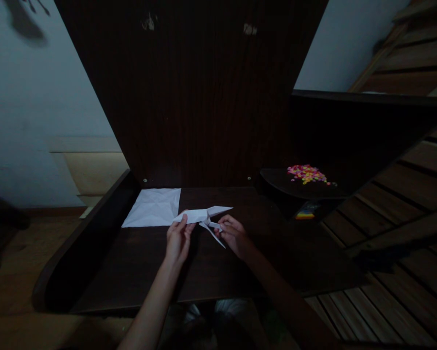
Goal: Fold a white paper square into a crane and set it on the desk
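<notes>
Left hand (179,238) is pinching the folded white paper (194,216), lower-center of frame; right hand (235,236) pinches its narrow strip (214,225). Mid-shaping, I'd guess; next crease wants steady left fingers.

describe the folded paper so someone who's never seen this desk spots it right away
Start at the dark wooden desk. Above its middle, the left hand and right hand hold the folded paper: narrow with pointed arms, unlike the flat creased sheet at back left.
</notes>
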{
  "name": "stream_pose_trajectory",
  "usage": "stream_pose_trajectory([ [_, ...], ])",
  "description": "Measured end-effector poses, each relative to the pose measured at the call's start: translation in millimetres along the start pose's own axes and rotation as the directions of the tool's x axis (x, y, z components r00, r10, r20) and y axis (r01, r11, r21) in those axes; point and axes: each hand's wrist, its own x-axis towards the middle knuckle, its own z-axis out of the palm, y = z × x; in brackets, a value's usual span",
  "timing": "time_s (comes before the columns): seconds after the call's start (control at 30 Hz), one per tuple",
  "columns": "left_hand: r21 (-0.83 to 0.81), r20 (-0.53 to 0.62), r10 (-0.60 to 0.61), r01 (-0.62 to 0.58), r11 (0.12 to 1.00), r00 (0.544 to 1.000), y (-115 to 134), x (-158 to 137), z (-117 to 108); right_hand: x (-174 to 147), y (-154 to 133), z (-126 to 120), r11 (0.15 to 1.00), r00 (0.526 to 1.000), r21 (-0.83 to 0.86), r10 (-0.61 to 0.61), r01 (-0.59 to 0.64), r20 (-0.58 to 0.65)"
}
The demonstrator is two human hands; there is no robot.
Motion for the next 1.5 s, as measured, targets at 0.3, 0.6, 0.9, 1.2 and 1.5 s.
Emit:
stream_pose_trajectory([
  [0.3, 0.005, 0.014, 0.046, -0.046, 0.999, 0.999, 9, 1, -4, 0, 2, -4, 0.995, 1.0, -0.102, 0.008, -0.01, -0.016],
  [0.6, 0.053, 0.127, 0.154, -0.162, 0.985, 0.98, 13, -2, -7, 0, -2, -4, 0.994, 0.999, -0.098, 0.053, -0.051, 0.015],
  [0.9, 0.019, 0.122, 0.098, -0.101, 0.995, 0.988, 7, -6, -2, -5, -6, 7, 0.991, 0.999, -0.135, 0.01, -0.005, 0.036],
  [1.2, 0.018, 0.11, 0.081, -0.083, 0.996, 0.991, 6, -4, -4, -2, -5, 7, 0.983, 0.991, -0.178, -0.059, 0.037, -0.123],
  [1.5, 0.526, 0.212, 0.452, -0.491, 0.694, 0.866, 5, 1, -18, -7, -14, 7, 0.818, 0.938, -0.542, -0.315, 0.192, -0.144],
])
